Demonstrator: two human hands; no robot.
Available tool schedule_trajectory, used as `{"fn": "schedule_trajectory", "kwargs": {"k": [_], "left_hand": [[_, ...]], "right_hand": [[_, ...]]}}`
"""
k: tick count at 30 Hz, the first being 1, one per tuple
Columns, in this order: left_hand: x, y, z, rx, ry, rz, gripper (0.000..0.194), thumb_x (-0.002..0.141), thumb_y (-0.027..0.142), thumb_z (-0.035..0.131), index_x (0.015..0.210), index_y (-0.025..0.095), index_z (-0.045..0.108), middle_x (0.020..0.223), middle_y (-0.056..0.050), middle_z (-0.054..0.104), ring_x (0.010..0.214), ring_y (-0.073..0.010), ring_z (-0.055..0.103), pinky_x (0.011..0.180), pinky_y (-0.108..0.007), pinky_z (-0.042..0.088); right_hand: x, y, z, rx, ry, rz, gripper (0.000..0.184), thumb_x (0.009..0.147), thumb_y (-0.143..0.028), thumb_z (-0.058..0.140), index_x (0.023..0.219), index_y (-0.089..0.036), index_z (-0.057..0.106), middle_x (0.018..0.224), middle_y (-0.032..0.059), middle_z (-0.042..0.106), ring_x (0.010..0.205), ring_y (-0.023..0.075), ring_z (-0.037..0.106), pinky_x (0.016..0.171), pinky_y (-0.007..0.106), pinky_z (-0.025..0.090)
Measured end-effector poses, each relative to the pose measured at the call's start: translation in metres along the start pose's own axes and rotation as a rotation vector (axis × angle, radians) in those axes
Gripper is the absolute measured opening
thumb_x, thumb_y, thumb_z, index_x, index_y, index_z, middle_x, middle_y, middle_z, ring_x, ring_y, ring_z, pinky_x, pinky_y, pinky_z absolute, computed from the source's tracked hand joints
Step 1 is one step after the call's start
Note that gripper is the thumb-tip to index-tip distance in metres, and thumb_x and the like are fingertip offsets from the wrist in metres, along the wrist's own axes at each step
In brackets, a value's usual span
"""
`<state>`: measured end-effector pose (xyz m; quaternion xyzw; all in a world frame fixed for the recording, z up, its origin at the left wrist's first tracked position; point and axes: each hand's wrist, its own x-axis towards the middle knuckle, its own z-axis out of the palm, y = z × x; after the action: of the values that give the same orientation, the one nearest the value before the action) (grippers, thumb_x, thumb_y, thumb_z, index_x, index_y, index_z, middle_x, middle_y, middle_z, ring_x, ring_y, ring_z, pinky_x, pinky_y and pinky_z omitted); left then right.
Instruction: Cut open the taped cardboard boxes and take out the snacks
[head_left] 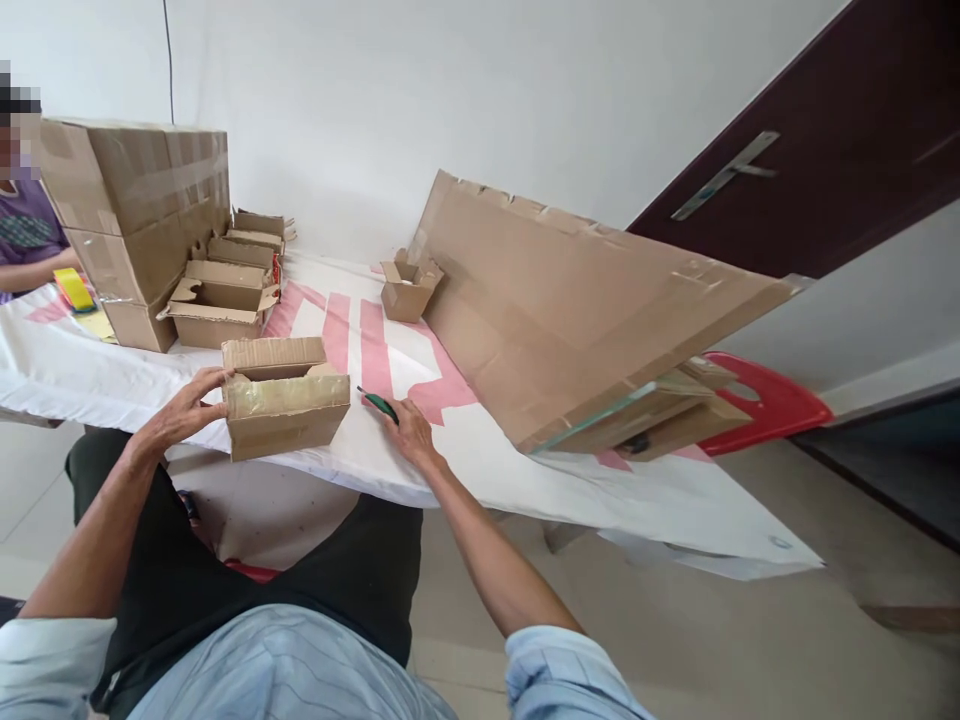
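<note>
A small taped cardboard box [283, 405] stands near the front edge of the table covered in a white and pink sheet [465, 460]. My left hand [187, 405] rests against the box's left end, fingers curled on its corner. My right hand [409, 425] lies on the sheet to the right of the box, closed on a green-handled tool [379, 402] whose tip points toward the box.
A big flattened cardboard sheet [570, 300] leans over the table's right side, above a red plastic chair [765, 405]. A small open box [407, 285] sits at the back. Left are stacked open boxes [225, 295], a large taped carton [142, 210], yellow tape [73, 288] and another person [26, 235].
</note>
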<state>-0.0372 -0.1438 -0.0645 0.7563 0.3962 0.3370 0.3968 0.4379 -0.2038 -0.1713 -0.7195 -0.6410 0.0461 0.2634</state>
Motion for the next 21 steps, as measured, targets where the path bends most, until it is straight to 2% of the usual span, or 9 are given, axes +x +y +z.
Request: {"fn": "schedule_trajectory", "kwargs": {"k": [3, 6, 8, 10, 13, 16, 18, 21], "left_hand": [[-0.001, 0.003, -0.003, 0.054, -0.003, -0.014, 0.098, 0.085, 0.087, 0.089, 0.162, 0.028, 0.076, 0.178, -0.017, 0.058, 0.169, -0.0522, 0.051, 0.124, -0.063, 0.065], [-0.001, 0.006, -0.005, 0.125, -0.050, -0.037, 0.111, 0.078, 0.086, 0.095, 0.170, 0.030, 0.069, 0.181, -0.017, 0.054, 0.170, -0.0546, 0.049, 0.121, -0.062, 0.068], [0.001, 0.006, -0.006, 0.162, -0.085, -0.041, 0.122, 0.072, 0.084, 0.100, 0.175, 0.031, 0.064, 0.185, -0.018, 0.049, 0.170, -0.0559, 0.048, 0.118, -0.062, 0.071], [0.001, 0.005, -0.006, 0.188, -0.100, -0.031, 0.129, 0.069, 0.083, 0.103, 0.178, 0.031, 0.059, 0.188, -0.019, 0.044, 0.170, -0.0562, 0.048, 0.117, -0.064, 0.071], [0.002, 0.003, -0.004, 0.216, -0.097, -0.009, 0.132, 0.069, 0.081, 0.103, 0.181, 0.031, 0.055, 0.188, -0.021, 0.042, 0.170, -0.0544, 0.049, 0.116, -0.064, 0.071], [0.001, 0.000, -0.005, 0.232, -0.091, 0.013, 0.128, 0.072, 0.078, 0.102, 0.180, 0.030, 0.055, 0.185, -0.021, 0.046, 0.169, -0.0524, 0.051, 0.115, -0.062, 0.071], [0.001, -0.001, -0.007, 0.234, -0.098, 0.026, 0.125, 0.072, 0.077, 0.102, 0.179, 0.032, 0.057, 0.184, -0.019, 0.048, 0.167, -0.0518, 0.054, 0.115, -0.061, 0.072], [0.001, 0.000, -0.013, 0.241, -0.108, 0.030, 0.122, 0.070, 0.082, 0.101, 0.175, 0.033, 0.061, 0.184, -0.018, 0.050, 0.167, -0.0523, 0.054, 0.114, -0.060, 0.072]], "right_hand": [[0.003, 0.000, 0.011, 0.117, 0.069, -0.001, 0.033, 0.107, -0.034, 0.064, 0.128, -0.023, 0.086, 0.114, 0.0134, 0.076, 0.118, 0.0347, 0.069, 0.109, 0.048, 0.059], [0.020, -0.015, -0.002, 0.401, 0.103, -0.023, 0.047, 0.113, -0.056, 0.058, 0.129, -0.021, 0.085, 0.125, 0.0161, 0.077, 0.119, 0.0343, 0.072, 0.106, 0.050, 0.063], [0.031, -0.033, -0.015, 0.570, 0.049, -0.124, 0.053, 0.113, -0.064, 0.059, 0.134, -0.022, 0.084, 0.136, 0.0153, 0.076, 0.124, 0.0325, 0.074, 0.107, 0.048, 0.064], [0.037, -0.055, -0.026, 0.638, -0.028, -0.227, 0.053, 0.110, -0.066, 0.067, 0.139, -0.024, 0.083, 0.145, 0.0144, 0.074, 0.129, 0.0318, 0.075, 0.109, 0.048, 0.065], [0.033, -0.083, -0.033, 0.604, -0.152, -0.322, 0.059, 0.100, -0.059, 0.086, 0.149, -0.027, 0.079, 0.150, 0.0141, 0.072, 0.137, 0.0329, 0.072, 0.112, 0.051, 0.065], [0.020, -0.102, -0.031, 0.523, -0.234, -0.325, 0.068, 0.096, -0.048, 0.092, 0.159, -0.029, 0.072, 0.152, 0.0128, 0.070, 0.141, 0.0325, 0.071, 0.116, 0.053, 0.064], [0.011, -0.111, -0.029, 0.453, -0.232, -0.303, 0.070, 0.097, -0.044, 0.091, 0.162, -0.030, 0.069, 0.154, 0.0127, 0.068, 0.145, 0.0326, 0.070, 0.122, 0.054, 0.062], [0.003, -0.128, -0.031, 0.348, -0.155, -0.295, 0.064, 0.099, -0.041, 0.090, 0.159, -0.029, 0.070, 0.162, 0.0139, 0.064, 0.153, 0.0338, 0.066, 0.130, 0.054, 0.058]]}}
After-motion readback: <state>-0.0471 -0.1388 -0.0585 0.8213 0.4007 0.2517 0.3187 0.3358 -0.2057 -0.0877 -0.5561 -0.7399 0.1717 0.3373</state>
